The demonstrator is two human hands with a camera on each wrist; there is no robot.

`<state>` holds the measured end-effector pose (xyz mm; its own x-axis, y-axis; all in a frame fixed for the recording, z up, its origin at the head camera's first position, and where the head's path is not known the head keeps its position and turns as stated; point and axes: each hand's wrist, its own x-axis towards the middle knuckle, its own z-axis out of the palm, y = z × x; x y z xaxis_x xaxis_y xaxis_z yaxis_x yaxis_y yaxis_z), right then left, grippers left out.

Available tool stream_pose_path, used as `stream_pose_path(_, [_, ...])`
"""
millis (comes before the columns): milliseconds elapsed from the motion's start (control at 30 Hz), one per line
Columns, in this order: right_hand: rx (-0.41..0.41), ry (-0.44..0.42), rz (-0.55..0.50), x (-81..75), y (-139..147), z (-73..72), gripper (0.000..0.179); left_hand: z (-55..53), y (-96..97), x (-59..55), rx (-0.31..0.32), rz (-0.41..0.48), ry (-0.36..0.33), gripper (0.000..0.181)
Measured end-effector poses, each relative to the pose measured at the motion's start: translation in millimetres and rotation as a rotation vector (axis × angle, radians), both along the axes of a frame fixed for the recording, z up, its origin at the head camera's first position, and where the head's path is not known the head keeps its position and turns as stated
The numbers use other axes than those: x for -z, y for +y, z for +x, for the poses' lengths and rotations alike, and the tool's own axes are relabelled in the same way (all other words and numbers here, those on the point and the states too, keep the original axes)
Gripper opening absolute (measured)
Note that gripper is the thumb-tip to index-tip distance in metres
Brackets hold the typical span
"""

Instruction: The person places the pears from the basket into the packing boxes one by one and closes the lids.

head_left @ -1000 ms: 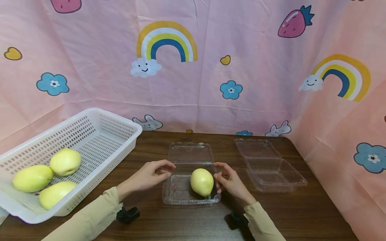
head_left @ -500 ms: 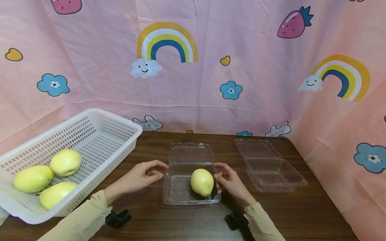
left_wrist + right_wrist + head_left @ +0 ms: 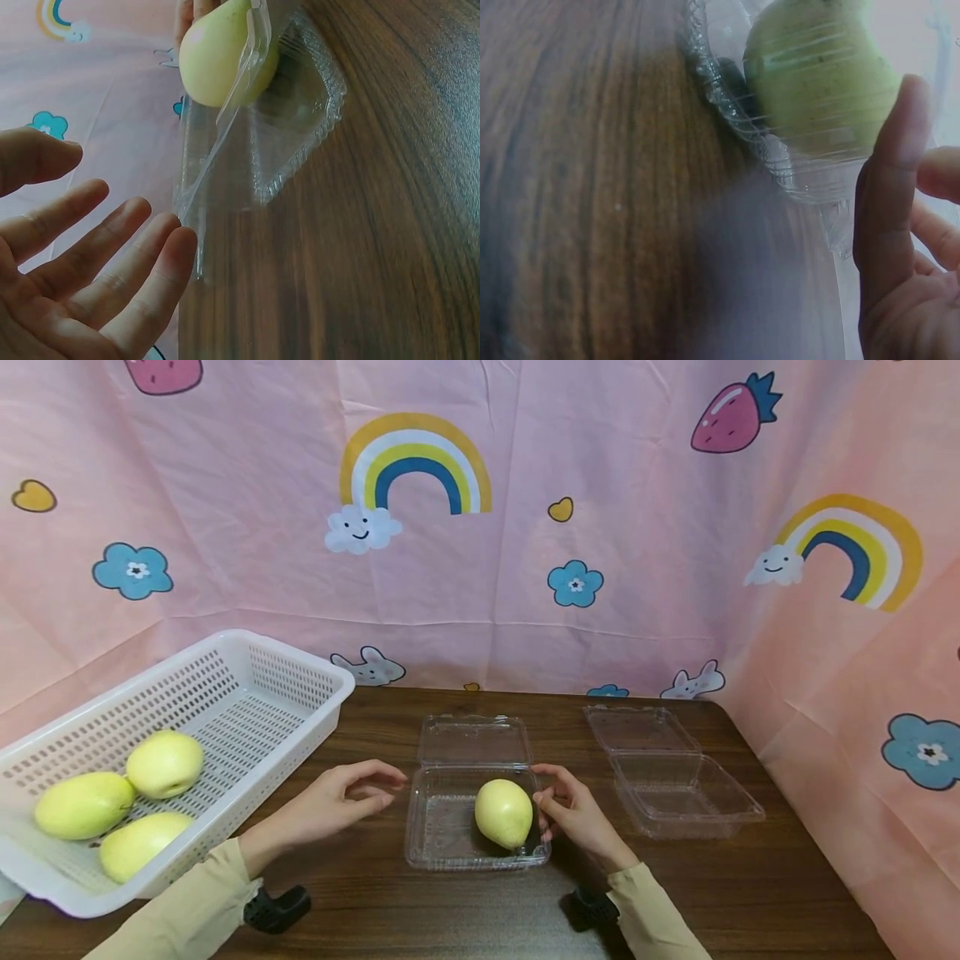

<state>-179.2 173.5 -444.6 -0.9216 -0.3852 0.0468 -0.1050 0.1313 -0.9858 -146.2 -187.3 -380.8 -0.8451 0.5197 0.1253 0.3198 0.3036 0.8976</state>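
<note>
A yellow-green pear [image 3: 503,814] sits in the right half of a clear plastic clamshell box [image 3: 446,827], whose lid [image 3: 474,741] lies folded back away from me. To the left of this box, my left hand [image 3: 333,803] hovers with parted, loosely bent fingers, touching nothing; the left wrist view shows its fingers [image 3: 112,277] spread. At the box's right rim, my right hand [image 3: 573,814] holds the edge beside the pear. Its thumb lies along the outside wall in the right wrist view, while the other fingertips are partly hidden.
On the left stands a white slotted basket [image 3: 300,714] with three more pears [image 3: 165,764] in its near part. A second clear clamshell box [image 3: 686,793] sits with its lid up at the right. A printed pink cloth [image 3: 637,652] hangs behind the dark wooden table [image 3: 420,910].
My left hand has let go of the box's left edge and drawn back to the left. The right hand, the pear and the box have stayed in place.
</note>
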Motion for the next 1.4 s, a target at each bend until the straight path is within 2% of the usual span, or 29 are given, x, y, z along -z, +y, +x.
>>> stream_pose_path(500, [0.007, -0.019, -0.002, -1.9, -1.5, 0.1, 0.043, 1.1, -11.0, -5.5, -0.037, -0.060, 0.011, 0.027])
stream_pose_path(1067, [-0.023, -0.005, -0.005, -0.1, -0.7, 2.2, 0.045, 3.5, -12.4, 8.4, -0.029, -0.018, 0.004, 0.025])
stream_pose_path(1400, [-0.011, 0.003, 0.003, -0.8, -1.1, 2.5, 0.044, 2.2, -14.9, 8.7, -0.046, -0.032, 0.021, 0.023])
